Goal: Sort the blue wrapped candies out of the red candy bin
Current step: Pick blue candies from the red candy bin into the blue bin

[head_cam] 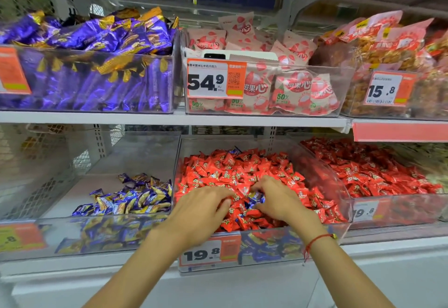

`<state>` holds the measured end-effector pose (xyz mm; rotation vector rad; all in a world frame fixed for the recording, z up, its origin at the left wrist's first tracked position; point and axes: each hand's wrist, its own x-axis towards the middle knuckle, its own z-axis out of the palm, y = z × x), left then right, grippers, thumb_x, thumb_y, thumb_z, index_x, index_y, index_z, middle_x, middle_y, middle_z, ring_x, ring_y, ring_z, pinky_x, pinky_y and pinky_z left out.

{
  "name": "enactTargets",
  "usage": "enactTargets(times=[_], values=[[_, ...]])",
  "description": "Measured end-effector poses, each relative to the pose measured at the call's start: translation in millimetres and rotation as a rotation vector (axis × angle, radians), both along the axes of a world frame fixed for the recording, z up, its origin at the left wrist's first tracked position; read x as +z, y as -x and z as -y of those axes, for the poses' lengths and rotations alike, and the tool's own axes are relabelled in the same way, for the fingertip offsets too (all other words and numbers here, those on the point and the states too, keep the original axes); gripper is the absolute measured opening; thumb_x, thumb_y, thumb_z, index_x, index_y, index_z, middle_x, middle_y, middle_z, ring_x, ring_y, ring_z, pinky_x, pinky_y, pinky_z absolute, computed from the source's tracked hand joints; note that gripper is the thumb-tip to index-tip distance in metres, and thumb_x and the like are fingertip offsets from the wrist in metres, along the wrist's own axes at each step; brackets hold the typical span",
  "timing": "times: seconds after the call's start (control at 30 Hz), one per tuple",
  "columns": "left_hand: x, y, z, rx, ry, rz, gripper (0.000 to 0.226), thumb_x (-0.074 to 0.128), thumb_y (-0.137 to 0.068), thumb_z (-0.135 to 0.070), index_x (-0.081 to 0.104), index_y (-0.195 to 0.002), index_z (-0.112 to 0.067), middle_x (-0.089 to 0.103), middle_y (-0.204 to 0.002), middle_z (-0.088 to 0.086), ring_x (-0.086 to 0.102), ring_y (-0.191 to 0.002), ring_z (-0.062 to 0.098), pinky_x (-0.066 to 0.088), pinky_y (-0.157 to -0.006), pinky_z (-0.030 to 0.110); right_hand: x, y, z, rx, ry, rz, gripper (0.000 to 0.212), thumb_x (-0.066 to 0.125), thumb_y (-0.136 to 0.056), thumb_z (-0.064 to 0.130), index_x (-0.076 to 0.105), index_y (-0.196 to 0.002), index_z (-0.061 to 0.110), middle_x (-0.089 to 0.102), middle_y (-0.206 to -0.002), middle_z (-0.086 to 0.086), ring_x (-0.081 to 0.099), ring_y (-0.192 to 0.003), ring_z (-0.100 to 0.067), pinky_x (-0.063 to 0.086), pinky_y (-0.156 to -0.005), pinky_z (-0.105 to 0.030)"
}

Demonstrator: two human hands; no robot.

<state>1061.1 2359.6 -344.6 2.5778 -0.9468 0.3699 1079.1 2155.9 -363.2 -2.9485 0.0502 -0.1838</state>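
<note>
Both hands dig into the clear plastic bin of red wrapped candies (242,169), where a blue wrapped candy (255,196) lies between them, under the curled fingers of the nearer right hand (278,198), the left hand (201,213) resting spread and empty.

Fingertips of both hands (238,207) sink out of sight among heaped red wrapped candies (242,171) in the clear plastic bin (322,174). Left of that bin, an orange price tag (20,236) is cut off by the frame edge, its first digits lost.
</note>
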Motion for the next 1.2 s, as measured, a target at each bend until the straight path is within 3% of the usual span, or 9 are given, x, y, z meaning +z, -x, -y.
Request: enactTargets(times=[0.23,0.33,0.43,0.6,0.7,0.9,1.03,1.13,1.2], values=[[2.7,-5.2,12.3,0.081,0.165,-0.037,0.031,0.044,-0.1,-0.037,0.058,-0.128,-0.031,0.06,-0.128,-0.013,0.052,-0.118,0.007,0.041,-0.097,0.027,25.5,16.2,23.7,0.006,-0.581,0.004,0.025,0.073,-0.083,0.01,0.073,-0.107,0.004,0.069,-0.068,0.01,0.06,-0.06,0.002,0.043,-0.053,-0.008],[6.6,-7.0,17.7,0.003,0.426,-0.139,0.03,0.046,-0.1,-0.034,0.06,-0.127,-0.029,0.058,-0.129,-0.015,0.051,-0.121,0.001,0.039,-0.101,0.023,46.7,31.7,22.5,-0.025,-0.958,0.068,0.028,0.073,-0.084,0.018,0.066,-0.107,0.004,0.074,-0.083,-0.008,0.07,-0.068,-0.013,0.048,-0.051,-0.012],[13.5,-3.4,26.3,-0.125,0.672,-0.431,0.03,0.046,-0.1,-0.033,0.055,-0.129,-0.032,0.06,-0.125,-0.018,0.055,-0.116,0.0,0.043,-0.101,0.025,62.6,40.9,-1.5,0.066,-1.099,0.132,0.028,0.074,-0.081,0.029,0.07,-0.098,0.007,0.076,-0.085,-0.004,0.071,-0.077,-0.008,0.048,-0.056,-0.011],[18.0,-0.6,25.0,-0.189,0.949,-0.515,0.025,0.047,-0.1,-0.015,0.059,-0.117,-0.028,0.071,-0.102,-0.011,0.07,-0.092,0.005,0.056,-0.078,0.021,66.6,39.6,-34.0,0.186,-0.966,0.325,0.016,0.066,-0.088,0.031,0.076,-0.083,0.019,0.068,-0.062,0.014,0.058,-0.058,0.007,0.04,-0.056,-0.008],[15.3,-0.5,19.2,-0.206,0.898,-0.512,0.023,0.046,-0.101,-0.016,0.057,-0.112,-0.034,0.07,-0.108,-0.007,0.07,-0.092,0.007,0.057,-0.078,0.025,67.7,37.6,-26.3,0.209,-0.773,0.301,0.026,0.06,-0.093,0.031,0.075,-0.079,0.015,0.057,-0.049,0.017,0.047,-0.047,0.002,0.036,-0.055,-0.013],[12.5,3.4,26.4,-0.11,0.856,-0.494,0.027,0.039,-0.101,-0.039,0.048,-0.126,-0.041,0.06,-0.111,-0.012,0.058,-0.101,0.008,0.052,-0.093,0.051,60.2,34.8,-48.1,0.228,-0.86,0.37,0.022,0.062,-0.093,0.025,0.076,-0.082,0.012,0.06,-0.052,0.017,0.052,-0.052,0.004,0.039,-0.056,-0.011],[23.6,5.7,29.7,-0.111,1.119,-0.584,0.026,0.04,-0.103,-0.024,0.052,-0.125,-0.025,0.057,-0.13,-0.006,0.053,-0.12,0.007,0.041,-0.107,0.036,60.6,37.3,-45.5,0.288,-0.893,0.291,0.017,0.065,-0.09,0.03,0.077,-0.083,0.02,0.062,-0.057,0.01,0.05,-0.055,-0.001,0.039,-0.056,-0.015],[27.6,6.9,21.7,-0.101,1.165,-0.479,0.018,0.037,-0.103,-0.017,0.053,-0.111,-0.02,0.062,-0.115,-0.006,0.062,-0.101,0.005,0.049,-0.093,0.026,58.4,33.1,-26.8,0.285,-0.873,0.241,0.008,0.068,-0.088,0.026,0.076,-0.088,0.024,0.072,-0.077,0.009,0.062,-0.063,-0.003,0.047,-0.06,-0.018],[26.5,-4.3,13.3,-0.032,1.133,-0.5,0.017,0.037,-0.102,-0.01,0.051,-0.097,-0.019,0.06,-0.09,-0.004,0.06,-0.077,0.009,0.051,-0.078,0.029,44.7,24.3,-4.3,0.12,-0.581,0.25,0.009,0.067,-0.089,0.018,0.076,-0.092,0.018,0.072,-0.089,0.007,0.062,-0.069,-0.002,0.051,-0.07,-0.02]])
